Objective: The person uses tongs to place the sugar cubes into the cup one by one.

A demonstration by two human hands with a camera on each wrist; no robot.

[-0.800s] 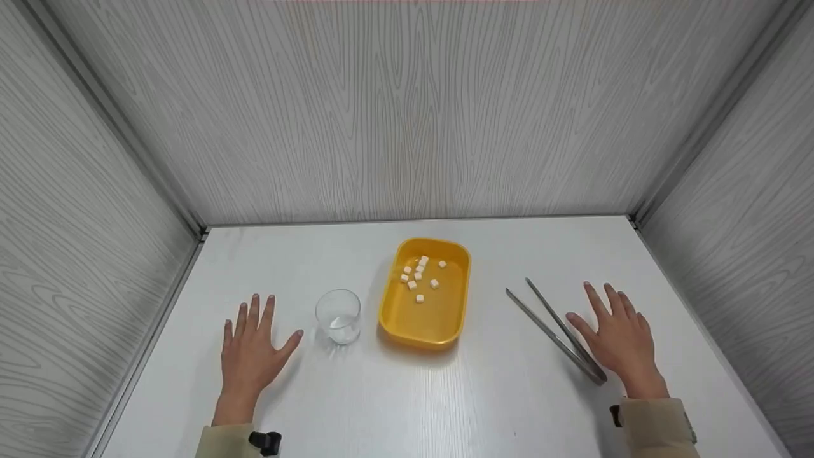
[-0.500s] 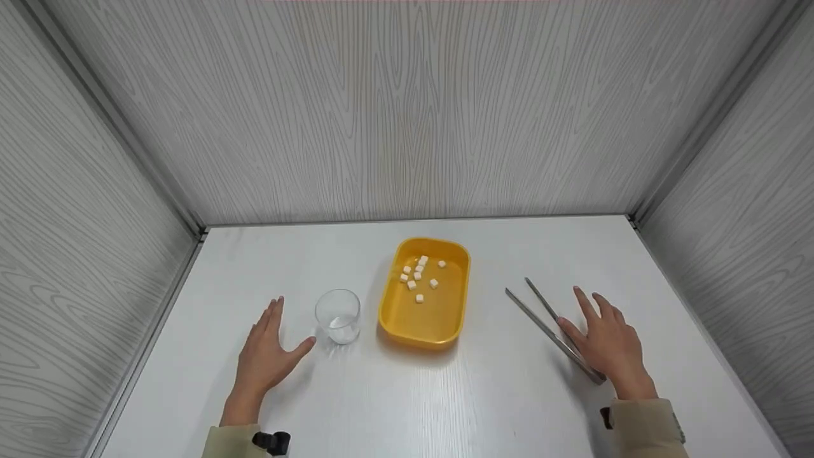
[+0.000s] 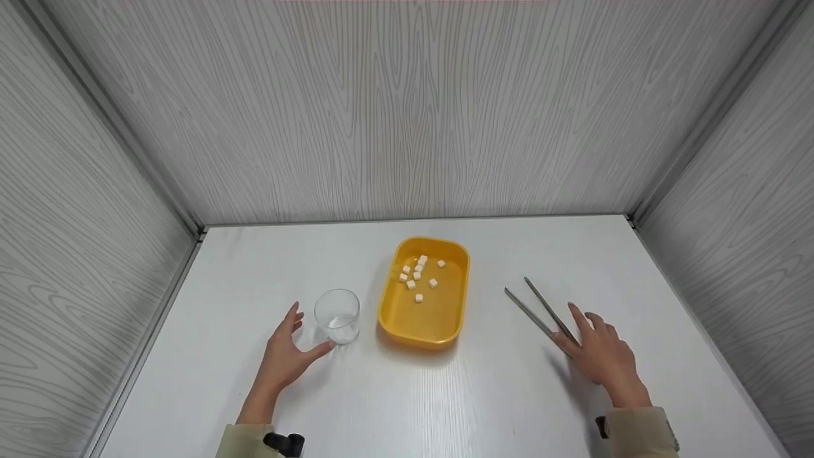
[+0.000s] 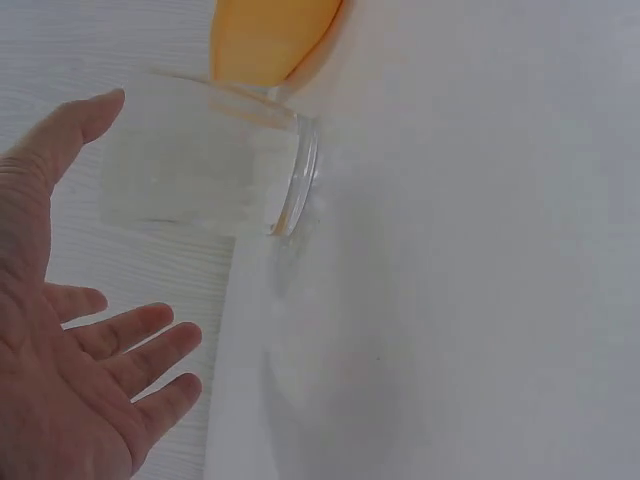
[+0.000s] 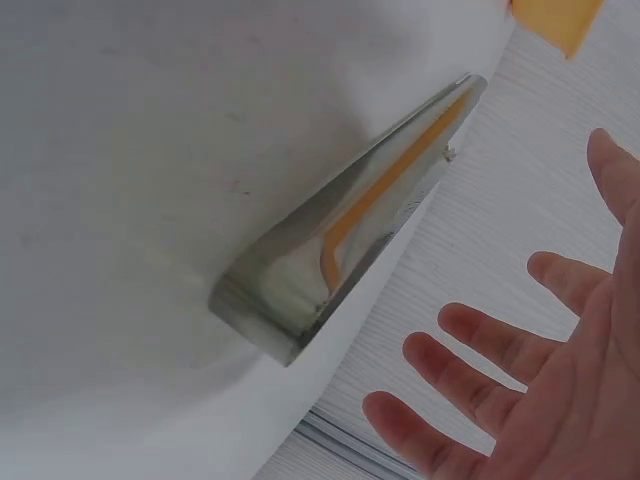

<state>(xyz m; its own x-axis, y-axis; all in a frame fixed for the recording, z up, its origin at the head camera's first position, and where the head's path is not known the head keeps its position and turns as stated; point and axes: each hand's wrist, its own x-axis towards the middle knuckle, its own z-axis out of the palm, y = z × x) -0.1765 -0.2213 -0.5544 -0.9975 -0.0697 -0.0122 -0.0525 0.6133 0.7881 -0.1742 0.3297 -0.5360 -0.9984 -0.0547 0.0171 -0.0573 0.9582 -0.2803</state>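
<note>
Table (image 3: 407,401), white, faintly grained, pale reflections seen across its near part. Borne directly on it, from left to right: one clear glass tumbler (image 3: 337,316), stood upright; one yellow tray (image 3: 425,322), rounded at the corners, placed near the tumbler and not touched by it; one pair of metal tongs (image 5: 290,265), arms spread in a narrow V, tips directed toward the far edge.

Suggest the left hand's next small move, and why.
Perhaps close the left hand round the glass: the glass stands upright close by, and the left wrist view shows the fingers relaxed, with a gap between them and the glass.
</note>
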